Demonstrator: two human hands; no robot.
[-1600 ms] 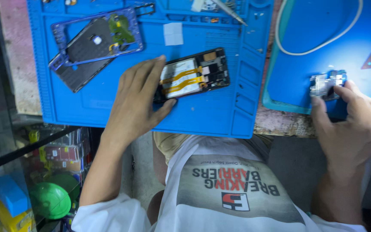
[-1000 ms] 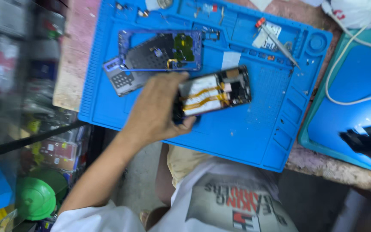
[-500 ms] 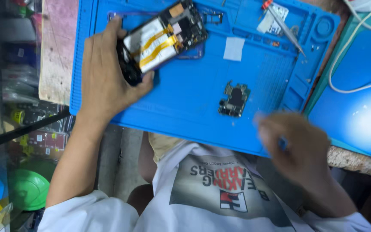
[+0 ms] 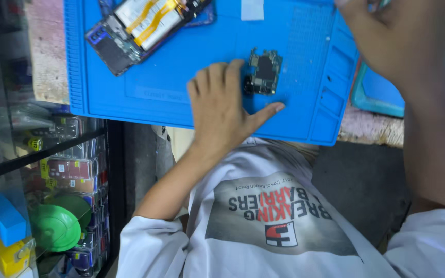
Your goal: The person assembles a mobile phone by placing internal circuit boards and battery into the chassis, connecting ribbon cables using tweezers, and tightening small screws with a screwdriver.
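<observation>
In the head view, the left hand (image 4: 221, 110) lies palm down on the blue work mat (image 4: 181, 77), fingers spread wide and holding nothing; its fingertips (image 4: 235, 67) touch the left edge of a small dark circuit board (image 4: 263, 72), and the thumb stretches out on the mat just below that board. The board lies flat on the mat's middle right, beside a column of moulded compartments (image 4: 330, 92) along the right rim. The right hand (image 4: 397, 36) hangs above the mat's upper right corner, fingers curled inward; its tips run out of the top edge, so whether it holds anything cannot be told. An opened phone (image 4: 145, 25) with yellow ribbon cables lies tilted at the mat's upper left, well apart from the board. Between phone, board and near rim the mat surface is bare. The mat's near edge overhangs the desk (image 4: 366, 126), whose worn edge shows to the right. To the left, glass shelves (image 4: 42, 154) stand close beside the mat's left rim.
</observation>
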